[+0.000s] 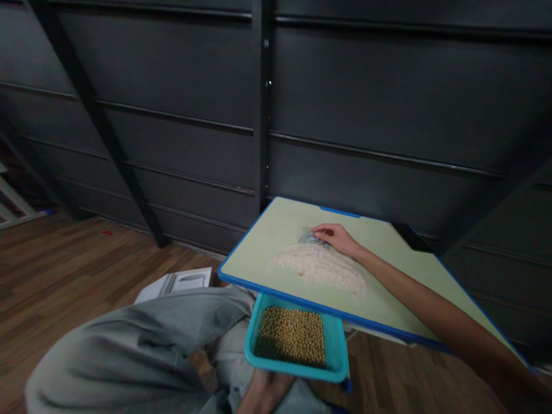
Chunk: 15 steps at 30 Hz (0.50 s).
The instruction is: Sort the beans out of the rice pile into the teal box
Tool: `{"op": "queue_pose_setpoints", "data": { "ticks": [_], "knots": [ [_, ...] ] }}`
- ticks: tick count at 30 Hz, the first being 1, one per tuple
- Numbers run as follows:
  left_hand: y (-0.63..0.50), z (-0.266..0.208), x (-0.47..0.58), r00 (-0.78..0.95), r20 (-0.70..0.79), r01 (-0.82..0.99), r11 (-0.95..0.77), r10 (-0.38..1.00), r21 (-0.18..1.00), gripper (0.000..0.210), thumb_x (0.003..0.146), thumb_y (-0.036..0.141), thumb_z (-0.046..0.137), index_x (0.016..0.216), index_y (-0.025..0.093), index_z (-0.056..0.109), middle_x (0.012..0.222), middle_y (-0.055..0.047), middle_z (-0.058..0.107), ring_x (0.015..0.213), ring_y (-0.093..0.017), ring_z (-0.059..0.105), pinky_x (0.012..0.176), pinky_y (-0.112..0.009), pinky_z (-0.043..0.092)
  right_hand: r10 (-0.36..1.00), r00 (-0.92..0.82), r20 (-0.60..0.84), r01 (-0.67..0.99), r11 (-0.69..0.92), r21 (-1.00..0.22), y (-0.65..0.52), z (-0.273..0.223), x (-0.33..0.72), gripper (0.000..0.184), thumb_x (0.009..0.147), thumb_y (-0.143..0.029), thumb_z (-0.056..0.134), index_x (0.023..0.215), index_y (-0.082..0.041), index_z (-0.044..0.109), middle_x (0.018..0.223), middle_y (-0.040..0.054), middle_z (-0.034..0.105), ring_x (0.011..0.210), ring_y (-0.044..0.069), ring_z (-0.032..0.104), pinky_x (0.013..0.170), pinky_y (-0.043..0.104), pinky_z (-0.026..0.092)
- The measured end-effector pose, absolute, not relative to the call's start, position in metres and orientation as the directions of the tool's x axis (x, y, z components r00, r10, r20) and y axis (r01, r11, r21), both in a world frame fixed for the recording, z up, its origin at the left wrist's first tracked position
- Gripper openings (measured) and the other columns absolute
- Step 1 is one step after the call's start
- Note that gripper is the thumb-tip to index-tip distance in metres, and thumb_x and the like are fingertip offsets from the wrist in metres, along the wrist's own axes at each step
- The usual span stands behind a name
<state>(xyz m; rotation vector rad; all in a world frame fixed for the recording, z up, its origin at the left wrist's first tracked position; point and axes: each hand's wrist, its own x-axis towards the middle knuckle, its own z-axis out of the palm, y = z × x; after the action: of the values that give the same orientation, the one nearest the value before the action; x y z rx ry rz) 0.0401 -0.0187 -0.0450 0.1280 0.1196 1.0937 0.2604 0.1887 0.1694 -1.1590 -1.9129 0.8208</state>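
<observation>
Turquoise tray [337,348] of round tan beans [297,336], above grey-blue trousers [142,339]; the left hand [268,394] lies at its underside, finger closure indeterminable. Beyond, the right hand [337,238] pinches a translucent piece [305,237] between thumb and fingers, beside pale granular material [328,267] on a blue-edged board [254,253], before dark panelling [172,69].

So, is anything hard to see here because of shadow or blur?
In the head view, the dark wall is dim; also in the head view, shade darkens the beans on their left; in the head view, the pale heap blurs together, and the see-through thing at the right hand lacks a crisp outline.
</observation>
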Motion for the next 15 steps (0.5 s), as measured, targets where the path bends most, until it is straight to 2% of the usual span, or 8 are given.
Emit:
{"op": "queue_pose_setpoints", "data": {
  "ticks": [5, 8, 15],
  "knots": [
    [-0.018, -0.034, 0.043, 0.405, -0.159, -0.889, 0.429, 0.900, 0.162, 0.034, 0.092, 0.034, 0.040, 0.111, 0.036, 0.068, 0.102, 0.002, 0.075, 0.101, -0.021, 0.067, 0.099, -0.034, 0.048, 0.908, -0.341, 0.245, 0.427, 0.382, -0.820, 0.179, 0.173, 0.259, 0.033, 0.079, -0.036, 0.066, 0.102, -0.013, 0.072, 0.088, 0.0087, 0.072, 0.071, 0.015, 0.061, 0.068, 0.031, 0.050],
    [-0.019, -0.034, 0.043, 0.413, -0.201, -0.880, 0.446, 0.888, 0.163, 0.033, 0.092, 0.033, 0.042, 0.111, 0.033, 0.068, 0.099, 0.000, 0.076, 0.101, -0.021, 0.067, 0.099, -0.036, 0.048, 0.907, -0.340, 0.248, 0.432, 0.385, -0.815, 0.172, 0.174, 0.259, 0.032, 0.079, -0.036, 0.066, 0.102, -0.014, 0.072, 0.088, 0.0085, 0.072, 0.070, 0.015, 0.061, 0.068, 0.031, 0.048],
    [-0.022, -0.029, 0.041, 0.423, -0.146, -0.875, 0.445, 0.894, 0.193, 0.038, 0.094, 0.032, 0.036, 0.095, 0.029, 0.075, 0.102, -0.001, 0.075, 0.099, -0.022, 0.068, 0.097, -0.037, 0.048, 0.914, -0.309, 0.265, 0.463, 0.387, -0.797, 0.158, 0.181, 0.258, 0.030, 0.080, -0.036, 0.065, 0.101, -0.016, 0.073, 0.092, 0.0088, 0.073, 0.075, 0.017, 0.063, 0.070, 0.032, 0.048]
  ]
}}
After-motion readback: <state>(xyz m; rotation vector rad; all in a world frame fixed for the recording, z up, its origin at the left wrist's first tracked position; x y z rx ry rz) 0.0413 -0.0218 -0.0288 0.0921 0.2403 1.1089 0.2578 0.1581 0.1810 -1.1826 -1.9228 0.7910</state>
